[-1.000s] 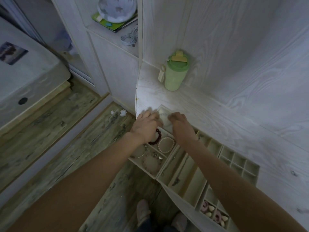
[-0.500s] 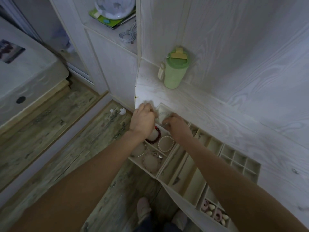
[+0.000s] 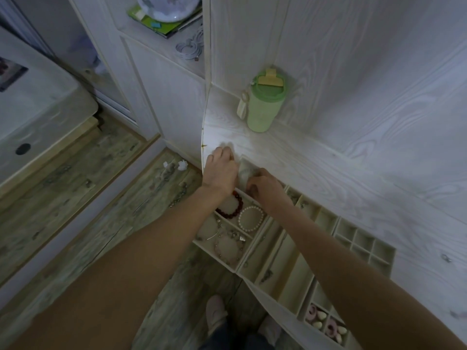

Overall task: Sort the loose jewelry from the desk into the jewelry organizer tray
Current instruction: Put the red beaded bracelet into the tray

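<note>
The beige jewelry organizer tray [image 3: 326, 218] lies along the desk's front edge. My left hand [image 3: 221, 173] reaches over the tray's far-left corner, fingers bent down onto the desk; what they touch is hidden. My right hand [image 3: 265, 188] is beside it, fingers curled onto a pale, blurred piece [image 3: 243, 173] in the far-left compartment. Nearer compartments hold a dark red bead bracelet [image 3: 233, 207], a pearl bracelet [image 3: 251, 218] and a silver chain bracelet [image 3: 228, 246]. Small pink and cream pieces [image 3: 326, 323] fill the tray's near-right cells.
A green lidded cup [image 3: 264, 104] stands at the desk's back corner by the wall. A small metal piece [image 3: 446, 257] lies on the desk at right. The desk edge drops to the wooden floor [image 3: 101, 210] on the left; my feet show below.
My left hand has slid away from my right hand toward the desk's left edge. My right hand stays at the far-left compartment on the pale piece.
</note>
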A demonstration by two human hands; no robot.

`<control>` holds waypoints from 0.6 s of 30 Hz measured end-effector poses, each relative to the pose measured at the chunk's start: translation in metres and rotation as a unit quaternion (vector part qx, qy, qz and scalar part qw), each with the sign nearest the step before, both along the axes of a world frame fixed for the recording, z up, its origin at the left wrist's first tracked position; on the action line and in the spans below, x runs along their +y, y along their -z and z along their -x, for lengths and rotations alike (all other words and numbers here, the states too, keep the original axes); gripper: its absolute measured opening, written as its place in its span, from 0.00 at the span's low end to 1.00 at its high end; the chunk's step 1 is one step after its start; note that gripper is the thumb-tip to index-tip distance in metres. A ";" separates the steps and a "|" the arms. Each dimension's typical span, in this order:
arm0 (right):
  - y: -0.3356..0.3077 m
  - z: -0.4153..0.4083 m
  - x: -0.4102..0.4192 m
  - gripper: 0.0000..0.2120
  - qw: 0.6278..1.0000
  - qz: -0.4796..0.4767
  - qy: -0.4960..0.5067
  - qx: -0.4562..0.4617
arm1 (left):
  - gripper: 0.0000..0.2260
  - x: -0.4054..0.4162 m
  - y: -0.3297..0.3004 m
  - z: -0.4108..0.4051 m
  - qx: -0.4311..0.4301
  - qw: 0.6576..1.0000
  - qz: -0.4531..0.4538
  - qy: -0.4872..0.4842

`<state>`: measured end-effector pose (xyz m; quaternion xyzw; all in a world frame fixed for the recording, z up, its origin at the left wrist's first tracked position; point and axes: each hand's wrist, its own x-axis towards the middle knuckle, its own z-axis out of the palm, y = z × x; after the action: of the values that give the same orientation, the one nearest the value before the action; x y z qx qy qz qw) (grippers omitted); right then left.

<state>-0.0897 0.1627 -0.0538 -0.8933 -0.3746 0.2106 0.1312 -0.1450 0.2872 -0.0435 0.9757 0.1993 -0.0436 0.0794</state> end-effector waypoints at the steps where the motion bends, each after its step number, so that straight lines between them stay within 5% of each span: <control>1: 0.001 0.000 -0.001 0.07 1.000 0.001 -0.001 0.000 | 0.12 0.001 0.001 0.000 -0.001 1.000 0.003 -0.001; 18: -0.002 -0.003 -0.009 0.10 1.000 0.010 -0.001 -0.022 | 0.11 0.000 -0.001 -0.007 -0.051 0.998 -0.022 0.031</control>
<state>-0.0865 0.1536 -0.0521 -0.8988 -0.3759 0.1946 0.1138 -0.1384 0.2868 -0.0428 0.9839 0.1655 0.0086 0.0671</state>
